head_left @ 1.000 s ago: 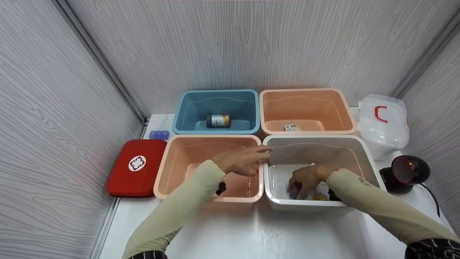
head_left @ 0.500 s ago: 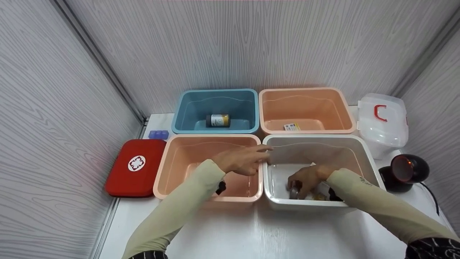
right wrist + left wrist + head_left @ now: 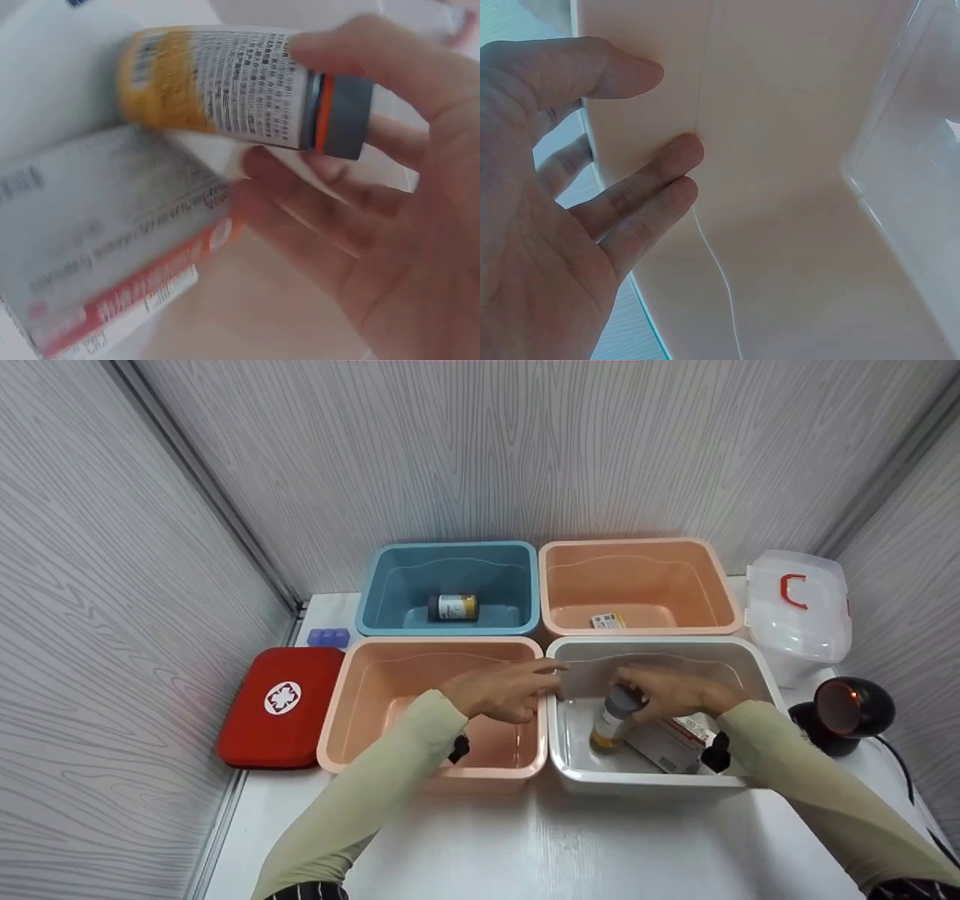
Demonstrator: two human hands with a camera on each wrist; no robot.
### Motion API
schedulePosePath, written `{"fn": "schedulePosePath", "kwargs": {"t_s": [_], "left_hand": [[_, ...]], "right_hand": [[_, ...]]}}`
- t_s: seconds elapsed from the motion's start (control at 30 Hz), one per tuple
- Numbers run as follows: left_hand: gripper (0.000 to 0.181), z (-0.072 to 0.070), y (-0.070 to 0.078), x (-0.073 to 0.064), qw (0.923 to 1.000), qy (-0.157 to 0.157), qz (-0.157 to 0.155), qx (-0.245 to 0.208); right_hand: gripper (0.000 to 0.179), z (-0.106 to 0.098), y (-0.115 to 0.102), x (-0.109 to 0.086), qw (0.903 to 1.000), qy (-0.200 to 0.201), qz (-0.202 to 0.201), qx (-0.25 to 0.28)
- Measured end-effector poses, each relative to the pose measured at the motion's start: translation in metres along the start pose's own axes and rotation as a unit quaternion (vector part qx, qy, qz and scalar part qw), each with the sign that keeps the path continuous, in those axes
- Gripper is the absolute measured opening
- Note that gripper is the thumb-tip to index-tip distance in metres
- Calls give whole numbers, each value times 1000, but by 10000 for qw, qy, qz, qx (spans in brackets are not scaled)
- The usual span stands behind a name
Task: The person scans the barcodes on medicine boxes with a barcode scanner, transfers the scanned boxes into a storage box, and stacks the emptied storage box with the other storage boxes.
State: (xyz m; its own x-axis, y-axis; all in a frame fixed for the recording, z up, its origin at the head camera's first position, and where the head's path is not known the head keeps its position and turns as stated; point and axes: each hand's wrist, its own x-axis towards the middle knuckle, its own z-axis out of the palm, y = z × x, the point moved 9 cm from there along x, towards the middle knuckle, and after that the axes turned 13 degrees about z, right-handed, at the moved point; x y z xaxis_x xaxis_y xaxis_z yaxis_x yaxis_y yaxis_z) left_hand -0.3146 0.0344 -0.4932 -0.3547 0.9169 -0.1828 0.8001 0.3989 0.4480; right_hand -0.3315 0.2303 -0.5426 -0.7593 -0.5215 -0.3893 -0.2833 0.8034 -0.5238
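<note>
My right hand [image 3: 667, 690] pinches a pill bottle [image 3: 608, 727] near its dark grey cap, inside the white bin [image 3: 679, 781]. The bottle tilts cap-up; in the right wrist view its white-and-yellow label [image 3: 225, 86] faces the camera. Just under the fingers lie medicine boxes [image 3: 667, 744], one grey-white with a red-orange side [image 3: 112, 232]. My left hand [image 3: 499, 694] is at the rim between the front peach bin [image 3: 435, 774] and the white bin. Its fingers [image 3: 649, 180] are loosely extended and hold nothing; whether they touch the wall is unclear.
Behind stand a blue bin [image 3: 379, 585] with another bottle [image 3: 454, 607] and a peach bin [image 3: 645, 574] with a small box [image 3: 607, 621]. A red first-aid case [image 3: 281, 709] and purple pill organizer [image 3: 328, 637] lie left. Right are a lidded white box [image 3: 799, 607] and black device [image 3: 855, 709].
My right hand has raised the bottle from the white bin's floor and moved slightly away from me. The boxes beneath it now show more. The left hand stays put.
</note>
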Motion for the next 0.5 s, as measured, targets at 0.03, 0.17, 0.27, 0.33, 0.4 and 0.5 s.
{"fn": "schedulePosePath", "kwargs": {"t_s": [0.03,0.17,0.27,0.33,0.4,0.5], "left_hand": [[48,0,0,0,10000,1,-12,8],[48,0,0,-1,10000,-5,-5,14],[48,0,-1,-1,10000,14,-38,-28],[48,0,-2,-1,10000,39,-49,-63],[48,0,-1,-1,10000,55,-25,-66],[47,-1,1,-1,9999,67,89,-43]], "right_hand": [[50,-3,1,0,9999,155,-33,37],[53,-1,1,2,9992,386,-80,-48],[55,2,-4,5,9987,394,-225,-250],[53,2,-7,5,9977,419,-367,-376],[50,1,-9,4,9975,405,-444,-378],[48,-6,-9,-3,9978,390,-516,118]]}}
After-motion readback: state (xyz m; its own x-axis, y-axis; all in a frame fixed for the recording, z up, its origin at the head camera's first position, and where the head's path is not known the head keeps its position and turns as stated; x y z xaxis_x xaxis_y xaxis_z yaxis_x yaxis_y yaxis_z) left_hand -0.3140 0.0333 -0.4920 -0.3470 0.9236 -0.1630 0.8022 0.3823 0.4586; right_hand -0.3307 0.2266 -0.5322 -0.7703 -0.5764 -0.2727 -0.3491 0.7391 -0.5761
